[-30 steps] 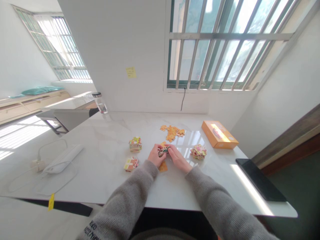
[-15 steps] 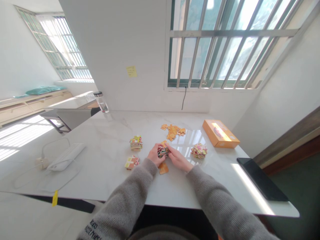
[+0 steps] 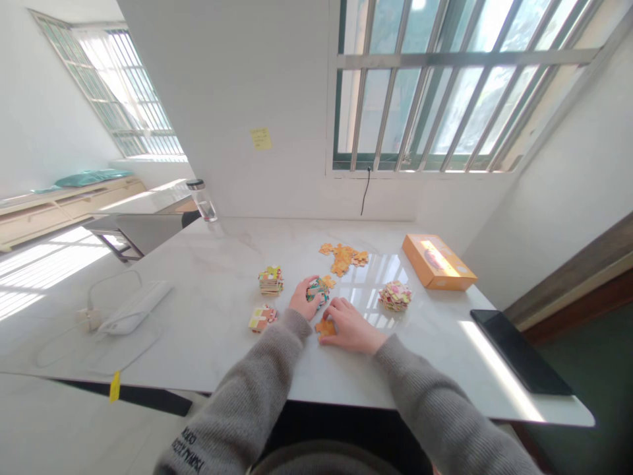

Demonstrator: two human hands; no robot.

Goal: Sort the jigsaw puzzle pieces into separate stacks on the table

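Note:
My left hand [image 3: 303, 300] is closed around a stack of green and dark patterned jigsaw puzzle pieces [image 3: 317, 292] just above the table. Nearer the table's front edge, my right hand [image 3: 350, 324] has its thumb and fingers on an orange puzzle piece [image 3: 325, 328], gripping it by its edges. Beyond the left hand's stack lies another orange piece [image 3: 328, 282], partly hidden. Left of my hands stand two piles of pieces, a taller green-topped one [image 3: 271, 281] and a lower one [image 3: 262, 318]. To the right sits a pink and white pile [image 3: 395, 296].
Joined orange pieces [image 3: 343, 258] lie farther back on the white table [image 3: 217, 284]. An orange box [image 3: 438, 262] and a black tablet-like slab [image 3: 519, 353] are at the right. A power strip [image 3: 136, 308] with cables lies left, and a clear bottle [image 3: 202, 201] stands at the back left.
My right hand has left the stack and come down toward me onto the orange piece. My left hand keeps the stack, which now shows more of its top.

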